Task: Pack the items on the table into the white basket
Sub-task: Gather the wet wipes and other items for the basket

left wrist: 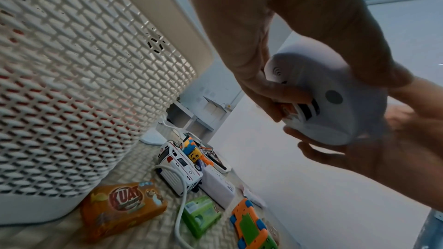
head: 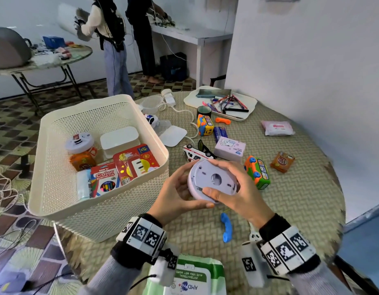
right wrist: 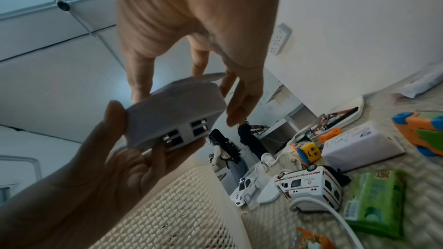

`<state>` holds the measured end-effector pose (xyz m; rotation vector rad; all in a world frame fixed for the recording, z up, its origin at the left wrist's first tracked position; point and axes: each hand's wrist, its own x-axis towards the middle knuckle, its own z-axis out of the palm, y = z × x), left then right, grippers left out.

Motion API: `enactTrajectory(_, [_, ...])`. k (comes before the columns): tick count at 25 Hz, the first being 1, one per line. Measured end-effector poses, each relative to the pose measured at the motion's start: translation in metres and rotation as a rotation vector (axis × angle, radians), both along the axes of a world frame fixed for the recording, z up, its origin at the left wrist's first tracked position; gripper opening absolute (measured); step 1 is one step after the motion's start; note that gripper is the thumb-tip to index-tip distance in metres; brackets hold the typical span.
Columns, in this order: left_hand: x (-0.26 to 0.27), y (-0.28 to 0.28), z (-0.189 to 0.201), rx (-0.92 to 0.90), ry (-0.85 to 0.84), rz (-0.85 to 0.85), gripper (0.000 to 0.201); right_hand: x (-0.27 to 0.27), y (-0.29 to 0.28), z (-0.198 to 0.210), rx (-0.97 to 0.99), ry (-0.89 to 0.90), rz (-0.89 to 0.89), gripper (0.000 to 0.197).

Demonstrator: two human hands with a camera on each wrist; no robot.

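Gripping round white detector (head: 214,179) w/ both hands' curled fingers (head: 221,193), beside white basket (head: 56,133).

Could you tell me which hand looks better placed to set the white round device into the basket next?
Probably the left hand: it already cradles the white round device from the white basket side, while the right hand grips its far edge.

The round woven-surface table (head: 301,199) carries the white basket (head: 56,188), toy ambulance (head: 196,154), blue toy handset (head: 226,227) and pen tray (head: 251,102).
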<state>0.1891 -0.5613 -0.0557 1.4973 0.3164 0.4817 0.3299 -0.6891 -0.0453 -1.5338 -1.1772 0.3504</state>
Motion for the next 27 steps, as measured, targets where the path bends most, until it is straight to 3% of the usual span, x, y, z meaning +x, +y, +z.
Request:
enactTrajectory(6, [0.001, 0.006, 0.009, 0.017, 0.0, -0.094, 0.091, 0.004, -0.001, 0.009, -0.037, -0.036, 0.06, 0.064])
enactTrajectory(19, [-0.006, 0.019, 0.013, 0.13, 0.092, -0.109, 0.099, 0.006, 0.004, 0.01, -0.183, -0.113, 0.093, 0.065])
enactTrajectory(23, [-0.008, 0.019, 0.014, 0.136, 0.091, -0.1, 0.096, 0.008, 0.004, 0.008, -0.235, -0.122, 0.19, 0.065])
enactTrajectory(27, [-0.008, 0.021, 0.015, 0.138, 0.084, -0.093, 0.092, 0.005, 0.004, 0.007, -0.148, -0.154, 0.107, 0.063])
